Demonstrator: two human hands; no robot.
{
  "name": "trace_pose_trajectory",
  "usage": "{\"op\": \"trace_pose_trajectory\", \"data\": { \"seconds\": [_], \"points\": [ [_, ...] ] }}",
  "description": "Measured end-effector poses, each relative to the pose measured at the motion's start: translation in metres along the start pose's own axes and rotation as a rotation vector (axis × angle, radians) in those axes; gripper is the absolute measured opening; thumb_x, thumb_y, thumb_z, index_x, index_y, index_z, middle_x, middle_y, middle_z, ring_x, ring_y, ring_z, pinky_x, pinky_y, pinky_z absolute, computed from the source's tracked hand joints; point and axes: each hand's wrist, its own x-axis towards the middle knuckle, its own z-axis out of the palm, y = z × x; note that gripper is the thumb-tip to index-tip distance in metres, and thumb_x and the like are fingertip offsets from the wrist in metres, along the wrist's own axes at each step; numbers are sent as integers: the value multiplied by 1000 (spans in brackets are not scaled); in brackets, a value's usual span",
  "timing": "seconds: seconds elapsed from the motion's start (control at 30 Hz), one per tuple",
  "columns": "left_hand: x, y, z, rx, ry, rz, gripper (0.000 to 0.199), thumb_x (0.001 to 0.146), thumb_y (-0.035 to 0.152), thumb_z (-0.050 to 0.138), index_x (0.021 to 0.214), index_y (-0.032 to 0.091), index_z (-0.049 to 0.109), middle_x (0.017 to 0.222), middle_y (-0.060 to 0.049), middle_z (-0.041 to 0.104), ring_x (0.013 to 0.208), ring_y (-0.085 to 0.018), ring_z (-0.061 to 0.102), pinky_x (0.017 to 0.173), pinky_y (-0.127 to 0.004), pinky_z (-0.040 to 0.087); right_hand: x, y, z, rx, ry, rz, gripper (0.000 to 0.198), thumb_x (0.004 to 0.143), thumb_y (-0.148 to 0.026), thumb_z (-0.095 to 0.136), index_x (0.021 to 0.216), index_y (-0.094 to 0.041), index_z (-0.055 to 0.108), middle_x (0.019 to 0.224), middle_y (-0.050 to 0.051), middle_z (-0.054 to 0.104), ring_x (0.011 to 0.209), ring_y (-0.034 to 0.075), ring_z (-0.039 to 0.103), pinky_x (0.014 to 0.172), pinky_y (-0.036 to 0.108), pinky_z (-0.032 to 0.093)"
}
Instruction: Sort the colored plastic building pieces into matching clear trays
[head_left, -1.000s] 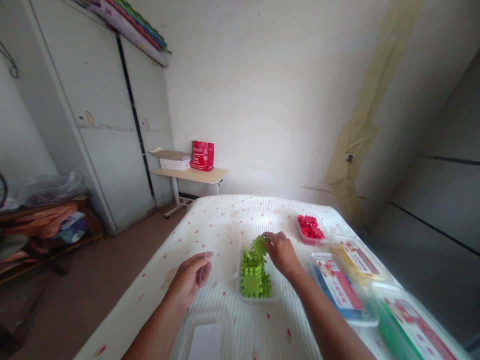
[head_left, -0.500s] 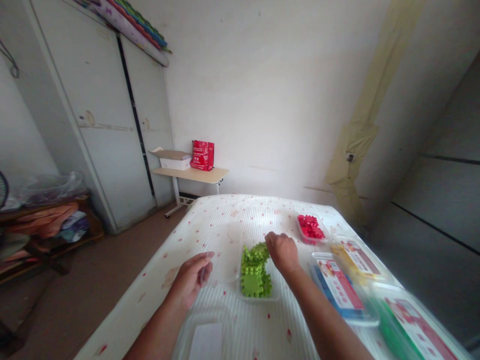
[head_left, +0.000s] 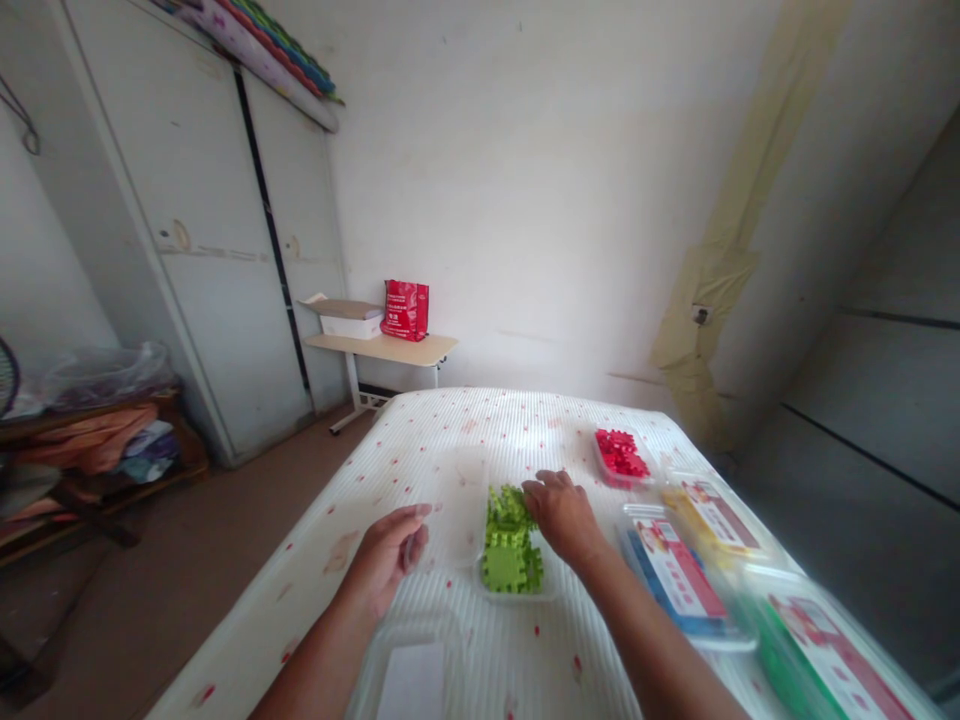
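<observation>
A pile of green foam puzzle pieces lies in a clear tray on the white spotted table. My right hand rests on the far end of the pile, fingers curled onto the top green piece. My left hand rests on the table left of the tray, fingers loosely bent, holding nothing that I can see. A clear lid lies between my left hand and the tray.
A tray of red pieces sits at the far right. Closed boxes run along the right edge: yellow, blue, green. Another clear box sits near me. A side table with a red bag stands beyond.
My right hand has brought the lifted green piece down onto the pile and now presses on it. My left hand has barely moved.
</observation>
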Motion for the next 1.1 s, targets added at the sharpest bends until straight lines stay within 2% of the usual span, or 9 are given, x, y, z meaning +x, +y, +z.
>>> {"op": "trace_pose_trajectory", "data": {
  "seconds": [0.07,0.17,0.3,0.4,0.57,0.73,0.9,1.0,1.1],
  "points": [
    [1,0,0,-7,13,0,32,52,25,71,81,13,65,52,3,59,44,-5,50,42,-16,29,2,2,3,43,14,16,27,85,-18,44,104,-22,62,99,8,64,91,18,56,76,28,40],
    [1,-1,0,-19,43,-8,32,49,24,72,79,13,66,52,3,60,45,-6,51,43,-16,30,2,3,4,146,121,37,31,82,-11,43,107,-17,61,94,8,64,87,16,59,77,25,41],
    [1,-1,-1,-16,39,-11,32,50,25,71,80,13,66,51,2,60,43,-5,50,42,-16,28,-3,1,0,270,161,-36,23,85,-18,43,91,-17,65,85,6,65,77,14,60,71,22,42],
    [3,-2,-2,-33,40,-3,33,51,25,72,81,13,66,52,2,60,43,-5,49,41,-16,27,-9,2,-3,323,187,-48,22,84,-18,43,90,-18,65,84,5,65,74,14,60,70,23,42],
    [6,-4,-4,-38,35,3,33,51,25,72,81,13,65,52,2,61,43,-5,49,41,-16,26,-19,3,-2,330,87,-93,21,76,-19,52,94,-20,64,90,4,63,80,14,59,70,22,42],
    [4,-3,-4,-36,34,0,33,52,25,71,81,13,65,51,2,60,43,-5,48,42,-16,26,-20,-4,-2,230,87,58,22,75,-10,47,85,-18,65,82,5,62,74,13,59,67,21,39],
    [5,-3,-5,-24,23,9,32,53,26,71,82,13,65,49,3,58,42,-4,46,42,-17,26,-28,-10,-26,286,187,176,22,72,-11,46,81,-18,65,78,4,65,70,13,59,64,20,37],
    [5,-4,-5,-21,21,7,33,53,26,71,82,13,65,50,2,59,43,-5,47,42,-17,27,-37,-14,-40,342,116,251,21,71,-13,46,75,-19,65,70,2,65,63,12,58,59,20,35],
    [6,-4,-5,-23,19,13,32,53,26,70,82,13,65,50,2,59,43,-5,47,42,-17,26,-46,-20,-44,345,15,276,20,68,-13,46,71,-20,65,65,1,65,59,12,56,56,20,33]
  ]
}}
